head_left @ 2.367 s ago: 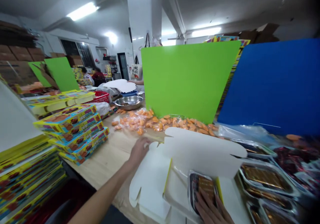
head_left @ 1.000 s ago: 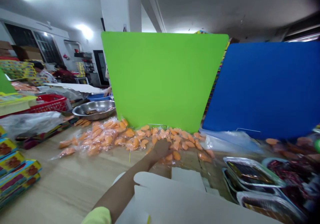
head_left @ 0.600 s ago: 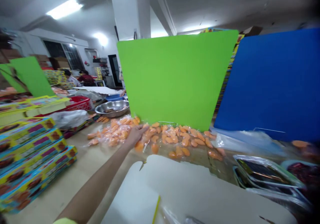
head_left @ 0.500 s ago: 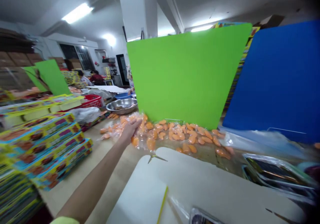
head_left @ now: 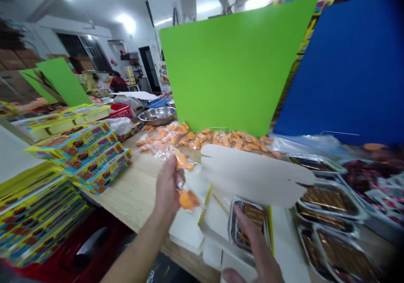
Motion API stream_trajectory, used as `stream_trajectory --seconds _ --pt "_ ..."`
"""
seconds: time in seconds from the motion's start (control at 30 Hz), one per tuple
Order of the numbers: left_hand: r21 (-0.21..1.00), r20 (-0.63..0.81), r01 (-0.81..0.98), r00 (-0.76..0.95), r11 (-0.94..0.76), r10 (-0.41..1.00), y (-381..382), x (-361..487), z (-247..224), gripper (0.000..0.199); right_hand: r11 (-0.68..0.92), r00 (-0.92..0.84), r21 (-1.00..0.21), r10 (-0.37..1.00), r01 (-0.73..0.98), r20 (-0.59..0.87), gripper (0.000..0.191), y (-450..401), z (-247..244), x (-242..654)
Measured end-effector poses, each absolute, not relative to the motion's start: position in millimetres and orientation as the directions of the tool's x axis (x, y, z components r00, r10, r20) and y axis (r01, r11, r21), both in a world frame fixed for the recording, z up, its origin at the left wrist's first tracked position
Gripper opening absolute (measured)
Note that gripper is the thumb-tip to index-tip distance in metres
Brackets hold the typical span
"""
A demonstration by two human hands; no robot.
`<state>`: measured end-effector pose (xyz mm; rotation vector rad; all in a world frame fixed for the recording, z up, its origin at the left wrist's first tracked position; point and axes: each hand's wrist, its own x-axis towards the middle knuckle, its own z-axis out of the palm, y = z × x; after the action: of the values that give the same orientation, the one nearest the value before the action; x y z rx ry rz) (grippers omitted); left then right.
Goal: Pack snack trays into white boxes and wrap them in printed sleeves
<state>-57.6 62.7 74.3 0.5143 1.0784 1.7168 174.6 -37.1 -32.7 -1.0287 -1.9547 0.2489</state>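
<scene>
Clear plastic with orange pieces (head_left: 187, 199) inside hangs from my left hand (head_left: 167, 186), whose fingers are closed round it. The exact kind of these orange pieces is hard to make out. Below and to the right lies an open white carton (head_left: 217, 215) with yellow edges and a raised white lid flap (head_left: 249, 169). Inside the carton sits a sealed foil tray (head_left: 235, 228) of brown food. Over that tray is my right hand (head_left: 259, 249), thumb and finger apart, holding nothing visible; whether it touches the tray is unclear.
More orange pieces (head_left: 217, 138) lie along the foot of a green board (head_left: 233, 72), beside a blue board (head_left: 341, 77). Stacked food trays (head_left: 334, 199) stand at right. Printed boxes (head_left: 94, 157) are piled at left. A metal bowl (head_left: 158, 115) sits farther back.
My left hand has drawn back from the orange heap towards the carton, carrying orange pieces in plastic. My right hand has come into view over the foil tray. The view has tilted down.
</scene>
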Motion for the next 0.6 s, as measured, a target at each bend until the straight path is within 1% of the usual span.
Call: stream_trajectory --seconds 0.07,0.1,0.13,0.2,0.23,0.3,0.33,0.37,0.43,0.5,0.53,0.6 --pt "0.828 -0.141 -0.548 -0.414 -0.122 0.899 44 -16 61 0.035 0.589 -0.229 -0.579 0.785 0.565 0.575 0.071 -39 -17 148" --pt "0.821 -0.141 -0.559 -0.394 -0.114 0.908 36 2 55 0.035 0.566 -0.205 -0.611 0.804 0.554 0.558 0.071 -39 -12 136" --pt "0.818 -0.141 -0.566 -0.369 -0.102 0.919 29 17 51 0.035 0.547 -0.177 -0.641 0.817 0.539 0.548 0.068 -40 -9 128" --pt "0.834 -0.115 -0.546 -0.32 -0.084 0.94 20 32 45 0.033 0.49 -0.089 -0.725 0.852 0.484 0.516 0.052 -42 -7 122" --pt "0.859 -0.079 -0.504 -0.306 -0.091 0.949 18 33 44 0.032 0.462 -0.049 -0.759 0.866 0.458 0.498 0.044 -43 -7 125" --pt "0.932 0.026 -0.34 -0.279 -0.125 0.96 20 22 43 0.032 0.439 -0.01 -0.781 0.874 0.444 0.485 0.034 -45 -8 143" --pt "0.965 0.074 -0.228 -0.249 -0.133 0.966 23 12 42 0.033 0.469 -0.027 -0.759 0.858 0.451 0.514 0.033 -45 -8 154" --pt "0.987 0.099 -0.105 -0.198 -0.122 0.975 27 2 40 0.034 0.524 -0.072 -0.71 0.825 0.469 0.561 0.034 -44 -8 166" --pt "0.989 0.067 0.135 -0.05 -0.059 0.997 36 -14 34 0.036 0.659 -0.221 -0.551 0.721 0.511 0.657 0.039 -39 -8 188" --pt "0.931 0.0 0.362 0.111 -0.041 0.994 44 -21 24 0.035 0.759 -0.38 -0.392 0.616 0.52 0.69 0.042 -31 -12 203" --pt "0.883 -0.023 0.465 0.192 -0.071 0.981 47 -21 18 0.031 0.784 -0.44 -0.338 0.585 0.52 0.681 0.042 -26 -15 207" --pt "0.748 -0.04 0.64 0.31 -0.178 0.95 49 -15 6 0.024 0.801 -0.528 -0.271 0.566 0.534 0.633 0.041 -19 -22 211"
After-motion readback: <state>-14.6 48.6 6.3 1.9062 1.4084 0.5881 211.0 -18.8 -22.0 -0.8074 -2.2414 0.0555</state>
